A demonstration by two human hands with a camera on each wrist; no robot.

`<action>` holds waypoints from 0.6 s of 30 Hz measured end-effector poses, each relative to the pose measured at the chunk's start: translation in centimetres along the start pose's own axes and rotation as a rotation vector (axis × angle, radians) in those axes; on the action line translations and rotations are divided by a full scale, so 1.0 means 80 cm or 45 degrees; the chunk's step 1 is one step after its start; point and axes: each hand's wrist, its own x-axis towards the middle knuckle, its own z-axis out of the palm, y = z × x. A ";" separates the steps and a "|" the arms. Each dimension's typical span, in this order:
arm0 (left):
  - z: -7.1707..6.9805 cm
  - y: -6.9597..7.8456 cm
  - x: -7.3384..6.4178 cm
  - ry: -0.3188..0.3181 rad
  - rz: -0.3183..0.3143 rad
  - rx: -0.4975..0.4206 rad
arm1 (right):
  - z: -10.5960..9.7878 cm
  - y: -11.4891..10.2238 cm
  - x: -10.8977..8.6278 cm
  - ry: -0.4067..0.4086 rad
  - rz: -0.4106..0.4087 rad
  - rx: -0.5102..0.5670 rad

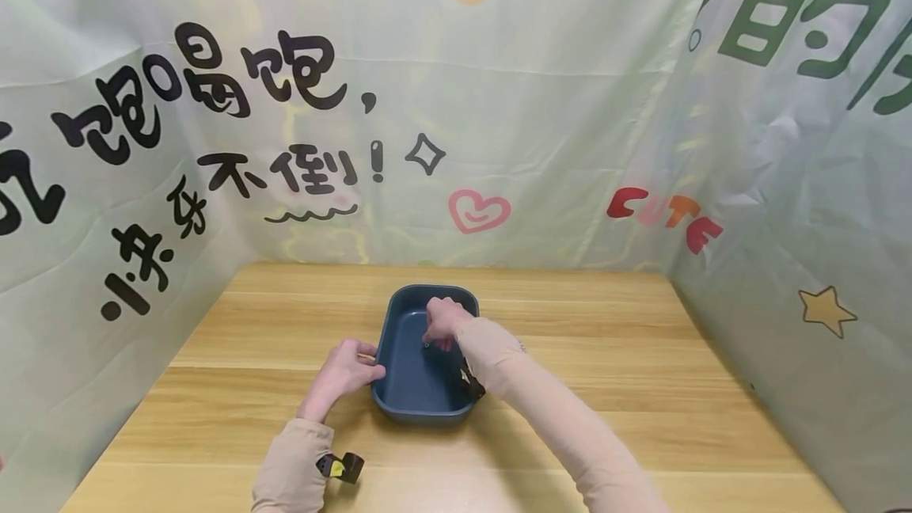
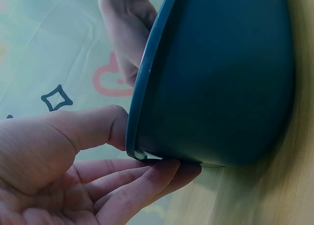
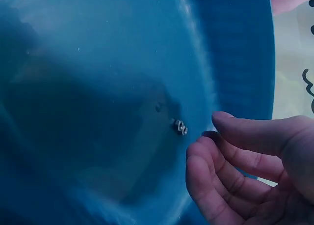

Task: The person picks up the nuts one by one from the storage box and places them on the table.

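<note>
A deep blue rectangular basin (image 1: pixel 406 386) with rounded corners stands on the wooden table. My left hand (image 1: pixel 345 370) grips its left side; in the left wrist view the thumb (image 2: pixel 115 124) is at the rim and the fingers lie against the outer wall. My right hand (image 1: pixel 445 321) reaches down inside the basin. Close to its fingertips in the right wrist view is a small shiny metal piece (image 3: pixel 180 127), coiled or linked in look, apart from the fingers. Thumb and index finger are near each other, the other fingers loosely curled.
The wooden table (image 1: pixel 606 386) extends around the basin. Printed cloth walls (image 1: pixel 541 133) rise at the back and both sides. Black wrist cameras (image 1: pixel 342 467) sit on both sleeves. A tiny patterned thing (image 1: pixel 522 345) peeks out behind the right sleeve.
</note>
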 end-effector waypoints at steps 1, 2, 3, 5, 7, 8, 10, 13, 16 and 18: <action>0.000 -0.001 0.000 0.002 0.000 0.002 | 0.002 0.000 0.001 -0.002 0.004 0.011; 0.000 -0.001 0.000 0.003 -0.002 0.001 | 0.004 0.000 0.002 -0.006 0.005 0.020; 0.000 -0.001 0.000 0.004 0.001 0.001 | 0.006 0.001 0.003 -0.004 0.006 0.028; 0.000 0.000 0.000 0.003 0.003 0.000 | 0.009 0.002 0.005 -0.012 0.018 0.040; 0.000 0.000 -0.001 0.000 0.004 -0.001 | 0.012 0.004 0.008 -0.014 0.031 0.045; 0.000 0.001 -0.001 -0.003 0.005 -0.003 | 0.013 0.005 0.008 -0.014 0.038 0.047; 0.000 0.001 -0.001 -0.007 0.006 -0.002 | 0.015 0.006 0.010 -0.014 0.053 0.054; -0.001 0.002 -0.002 -0.011 0.010 0.002 | 0.018 0.007 0.011 0.005 0.056 0.058; -0.001 0.003 -0.002 -0.007 0.007 0.005 | 0.022 0.008 0.013 0.009 0.052 0.052; 0.000 0.003 -0.002 -0.006 0.002 0.004 | 0.024 0.008 0.013 0.005 0.052 0.045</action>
